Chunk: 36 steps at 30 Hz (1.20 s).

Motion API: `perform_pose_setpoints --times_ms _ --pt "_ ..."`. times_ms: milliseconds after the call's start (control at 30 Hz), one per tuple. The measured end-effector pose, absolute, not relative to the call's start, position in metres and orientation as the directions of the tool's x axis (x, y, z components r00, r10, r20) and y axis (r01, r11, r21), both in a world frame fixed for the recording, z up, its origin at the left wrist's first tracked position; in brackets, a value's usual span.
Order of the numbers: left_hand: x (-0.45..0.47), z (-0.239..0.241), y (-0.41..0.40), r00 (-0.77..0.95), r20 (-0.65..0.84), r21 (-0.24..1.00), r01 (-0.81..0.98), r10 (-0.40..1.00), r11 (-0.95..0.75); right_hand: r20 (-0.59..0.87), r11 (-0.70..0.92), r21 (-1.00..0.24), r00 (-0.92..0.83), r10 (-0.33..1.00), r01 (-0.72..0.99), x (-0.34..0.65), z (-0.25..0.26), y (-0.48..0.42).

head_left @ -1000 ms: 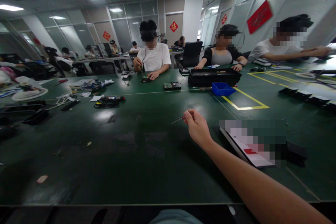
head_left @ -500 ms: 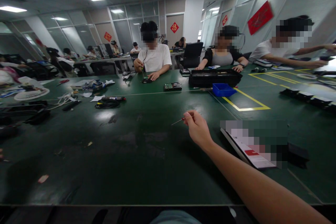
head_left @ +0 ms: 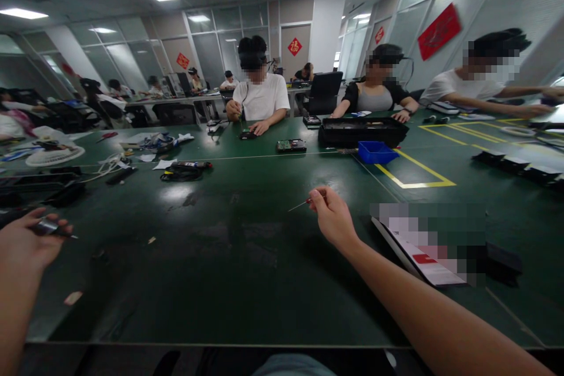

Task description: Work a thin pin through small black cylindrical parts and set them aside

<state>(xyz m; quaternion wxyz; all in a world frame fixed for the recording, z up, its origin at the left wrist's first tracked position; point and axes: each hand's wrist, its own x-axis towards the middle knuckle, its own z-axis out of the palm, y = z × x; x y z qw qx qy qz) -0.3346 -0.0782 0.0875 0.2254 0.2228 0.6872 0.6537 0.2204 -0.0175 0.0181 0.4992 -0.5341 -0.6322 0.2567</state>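
Note:
My right hand (head_left: 333, 217) is held over the middle of the green table (head_left: 198, 288). Its fingers pinch the red handle of a small screwdriver (head_left: 299, 205), whose thin metal shaft points left. At the left edge, my left hand (head_left: 26, 244) is wrapped round what looks like an electric screwdriver (head_left: 47, 226). That tool has a dark, shiny barrel and a thin tip pointing right; its rear end is partly hidden by the hand. Right of my right forearm lies a white, partly blurred flat object (head_left: 408, 249) with a red patch.
Across the table sit several people; one (head_left: 259, 97) works on a small device. A circuit-board drive (head_left: 291, 145), a long black housing (head_left: 362, 131) and a blue bin (head_left: 376, 153) stand beyond my right hand. Coiled black cable (head_left: 183, 171) lies farther left, with black parts (head_left: 504, 264) at right.
My left hand has come into view from the left edge, holding the dark tool. My right hand and its screwdriver have stayed almost still.

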Motion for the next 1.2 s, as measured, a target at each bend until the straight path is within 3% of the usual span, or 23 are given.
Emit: perform_pose_setpoints --times_ms 100,233,433,567,800,900,1000,1100,1200 --pt "-0.318 0.086 -0.064 -0.851 -0.055 0.992 -0.108 0.522 -0.072 0.361 0.298 -0.851 0.067 0.93 0.433 0.22 0.019 -0.018" --pt "-0.265 0.1 -0.044 -0.756 -0.024 0.973 -0.168 0.654 -0.157 0.369 0.301 -0.843 0.071 0.927 0.446 0.22 0.019 -0.018" --pt "-0.18 0.111 -0.02 -0.528 0.056 0.956 -0.216 0.847 -0.198 0.367 0.305 -0.843 0.059 0.928 0.444 0.221 0.019 -0.018" --pt "-0.123 0.109 -0.013 -0.272 0.087 0.967 -0.207 0.958 -0.147 0.359 0.299 -0.846 0.057 0.932 0.441 0.222 0.021 -0.02" --pt "-0.021 0.093 -0.018 0.057 0.085 0.982 -0.176 0.995 -0.074 0.364 0.303 -0.846 0.06 0.929 0.438 0.221 0.024 -0.021" --pt "0.014 0.074 -0.023 0.179 0.088 0.994 -0.076 0.98 -0.075 0.375 0.309 -0.842 0.066 0.925 0.443 0.221 0.023 -0.02" --pt "0.035 0.049 -0.029 0.275 0.093 0.975 0.168 0.957 -0.143 0.379 0.312 -0.84 0.069 0.923 0.444 0.222 0.021 -0.019" --pt "0.038 0.027 -0.035 0.353 0.078 0.85 0.466 0.932 -0.248 0.377 0.314 -0.84 0.059 0.924 0.443 0.221 0.02 -0.018" --pt "0.028 0.015 -0.034 0.473 0.062 0.696 0.611 0.879 -0.378 0.346 0.297 -0.839 0.026 0.938 0.455 0.22 0.018 -0.018"
